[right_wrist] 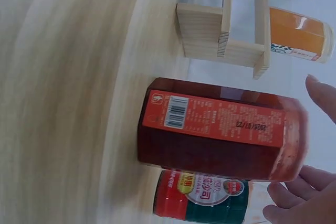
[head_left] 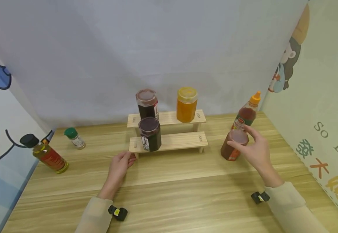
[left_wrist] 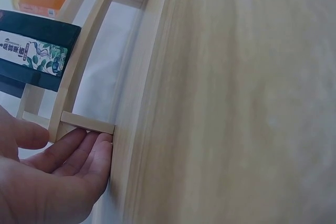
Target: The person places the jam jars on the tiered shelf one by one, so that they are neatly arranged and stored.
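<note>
At the left end of a two-tier wooden rack (head_left: 183,140), my left hand (head_left: 120,166) holds the lower tier's front corner. In the left wrist view its thumb is at the board's end and its fingertips lie against the short leg (left_wrist: 88,122). My right hand (head_left: 254,150) is spread over the lid of a dark red jar (head_left: 230,150) standing on the table. The right wrist view shows the thumb (right_wrist: 321,95) apart from this jar (right_wrist: 215,153), with the other fingers close by its lid. Behind it stands a sauce bottle (head_left: 245,115) with an orange cap.
A dark jar (head_left: 151,137) stands on the lower tier. Another dark jar (head_left: 147,105) and an orange-yellow jar (head_left: 186,106) are on the upper tier. Farther left stand a green-capped shaker (head_left: 75,139) and an oil bottle (head_left: 50,157). Walls border the table's back and sides.
</note>
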The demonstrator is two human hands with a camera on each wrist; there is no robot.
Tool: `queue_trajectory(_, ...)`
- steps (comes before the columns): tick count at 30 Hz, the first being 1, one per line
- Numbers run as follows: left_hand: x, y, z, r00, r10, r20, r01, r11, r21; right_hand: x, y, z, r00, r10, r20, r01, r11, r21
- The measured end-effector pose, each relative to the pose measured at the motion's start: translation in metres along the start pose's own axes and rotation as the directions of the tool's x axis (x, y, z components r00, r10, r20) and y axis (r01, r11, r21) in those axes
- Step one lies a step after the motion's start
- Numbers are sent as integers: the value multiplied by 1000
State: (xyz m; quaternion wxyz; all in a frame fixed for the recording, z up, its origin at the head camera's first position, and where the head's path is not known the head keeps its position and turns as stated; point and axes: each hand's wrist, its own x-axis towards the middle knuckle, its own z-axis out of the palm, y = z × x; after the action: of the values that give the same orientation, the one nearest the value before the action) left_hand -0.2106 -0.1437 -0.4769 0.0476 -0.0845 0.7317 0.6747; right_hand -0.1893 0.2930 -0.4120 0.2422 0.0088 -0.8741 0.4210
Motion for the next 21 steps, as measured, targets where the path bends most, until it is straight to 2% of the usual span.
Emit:
queue_trajectory(10,0,0,0,1000,-2,-12,2,1000,2,-6,12,-1,989,117,86,-117,993,-2)
queue_trajectory(17,0,0,0,1000,-8,-12,7,1000,-7,-8,27,5,988,89,127,-89,996,-8)
queue_trajectory(21,0,1,0,1000,-5,-13,5,1000,1,-10,29,6,981,115,159,-113,993,-21)
